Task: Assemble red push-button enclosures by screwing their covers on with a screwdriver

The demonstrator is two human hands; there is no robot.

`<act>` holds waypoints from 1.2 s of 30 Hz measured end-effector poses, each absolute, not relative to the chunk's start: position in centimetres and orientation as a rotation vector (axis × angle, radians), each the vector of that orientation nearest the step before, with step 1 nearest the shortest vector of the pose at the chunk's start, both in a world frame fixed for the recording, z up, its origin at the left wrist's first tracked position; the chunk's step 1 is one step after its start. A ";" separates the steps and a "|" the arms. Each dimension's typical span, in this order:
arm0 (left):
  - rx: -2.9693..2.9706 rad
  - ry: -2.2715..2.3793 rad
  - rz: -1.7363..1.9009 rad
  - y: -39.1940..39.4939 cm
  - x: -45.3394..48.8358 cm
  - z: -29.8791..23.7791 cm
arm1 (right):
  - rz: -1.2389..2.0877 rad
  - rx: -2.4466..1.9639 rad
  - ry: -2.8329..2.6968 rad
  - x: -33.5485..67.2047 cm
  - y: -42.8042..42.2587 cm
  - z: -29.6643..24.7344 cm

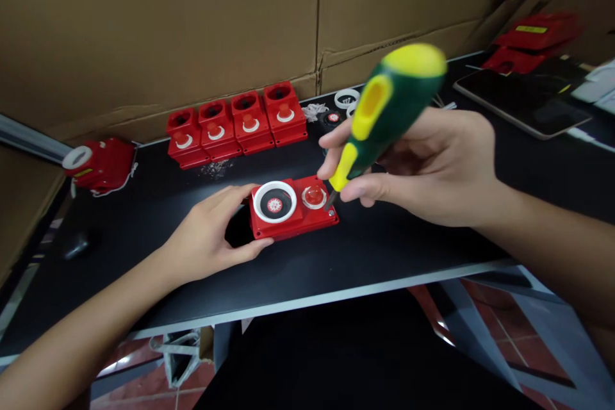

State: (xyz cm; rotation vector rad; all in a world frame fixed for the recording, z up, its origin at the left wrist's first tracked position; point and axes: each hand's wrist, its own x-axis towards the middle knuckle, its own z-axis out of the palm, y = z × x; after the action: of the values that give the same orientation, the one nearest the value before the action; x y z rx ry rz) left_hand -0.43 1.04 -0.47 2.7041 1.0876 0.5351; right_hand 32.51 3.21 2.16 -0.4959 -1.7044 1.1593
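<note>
A red plastic alarm unit (293, 211) with a white-ringed black disc and a red dome lies on the black table (384, 256). My left hand (211, 237) grips its left end, thumb at the front and fingers behind. My right hand (423, 166) is closed round a green and yellow screwdriver (384, 102). The screwdriver tilts to the right, and its tip touches the unit's right corner beside the dome.
Several red units (235, 122) stand in a row against the cardboard wall (192, 25). Another red unit (100, 163) lies at far left. White rings and small parts (343, 102) sit behind my right hand. A tablet (523, 99) and red casings (533, 38) are at right.
</note>
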 end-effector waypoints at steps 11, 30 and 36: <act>2.672 1.178 0.520 0.4 -0.1 -0.3 | 0.514 -0.820 -2.359 35.2 4.0 4.0; 2.544 1.261 0.524 0.1 0.1 0.1 | 0.489 -1.036 -2.657 33.4 3.3 3.0; 2.464 1.308 0.468 0.3 0.5 0.4 | 0.046 -1.194 -2.471 37.9 2.9 6.2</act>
State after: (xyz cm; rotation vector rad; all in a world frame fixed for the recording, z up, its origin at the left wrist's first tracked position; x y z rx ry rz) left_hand 0.46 0.25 0.44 2.4640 1.3083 0.4677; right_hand 37.86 2.86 6.17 -1.1940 -2.4714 0.0456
